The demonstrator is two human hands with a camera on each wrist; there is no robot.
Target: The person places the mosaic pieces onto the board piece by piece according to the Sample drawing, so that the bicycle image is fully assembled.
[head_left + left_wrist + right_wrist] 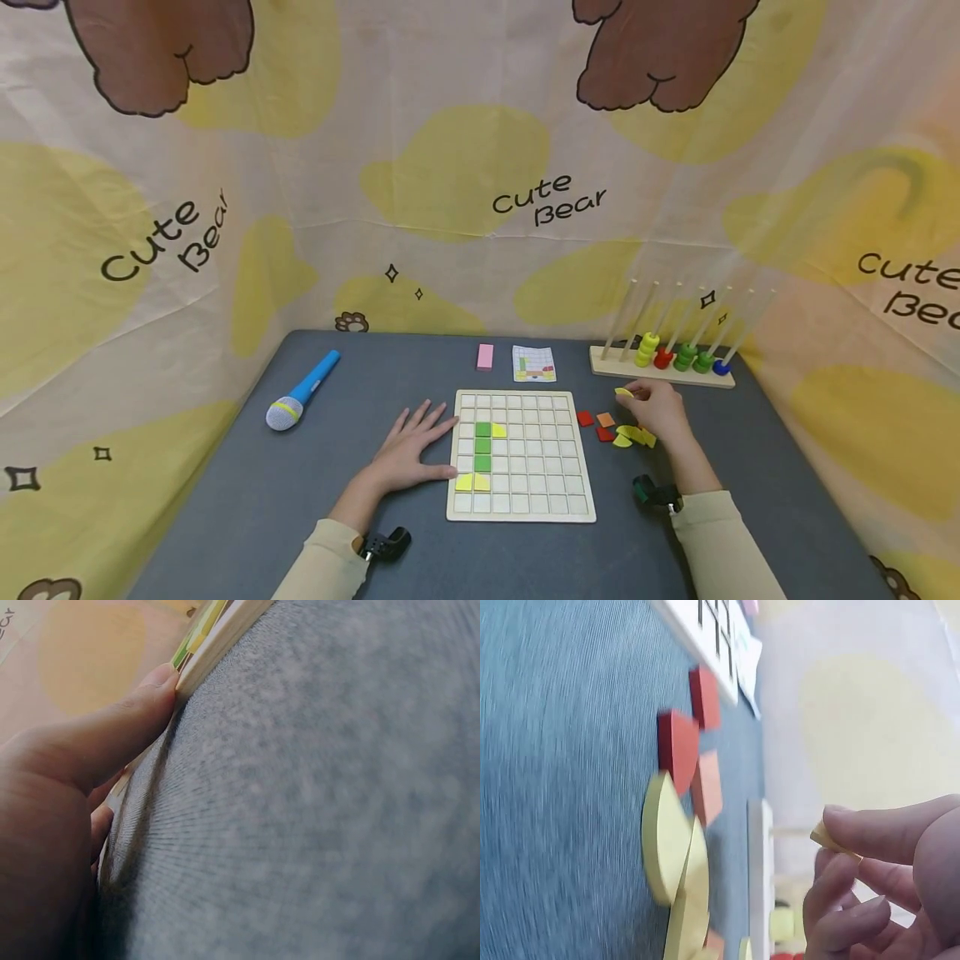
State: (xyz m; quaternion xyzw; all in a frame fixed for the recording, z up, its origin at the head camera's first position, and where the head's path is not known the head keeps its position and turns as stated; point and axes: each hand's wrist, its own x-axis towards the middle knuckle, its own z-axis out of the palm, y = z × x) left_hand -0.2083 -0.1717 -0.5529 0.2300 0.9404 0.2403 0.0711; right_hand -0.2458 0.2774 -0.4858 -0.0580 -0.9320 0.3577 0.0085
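A white grid board (pixel 532 504) lies on the dark table, with green square tiles (pixel 483 446) stacked in one column and yellow tiles (pixel 472 482) in a few cells. Along the board's left edge rests my left hand (pixel 408 452), fingers spread and thumb touching the rim, as the left wrist view also shows. Right of the board, my right hand (pixel 662 408) pinches a small yellow tile (pixel 823 838) between thumb and fingers, raised off the table. Below that hand lie several loose yellow tiles (pixel 636 435), some overlapping, beside red tiles (pixel 585 418) and an orange tile (pixel 605 419).
A wooden bead stand (pixel 660 367) with upright pegs and coloured beads stands at the back right. Behind the board lie a printed pattern card (pixel 534 365) and a pink block (pixel 485 357). A blue toy microphone (pixel 303 390) lies at the left.
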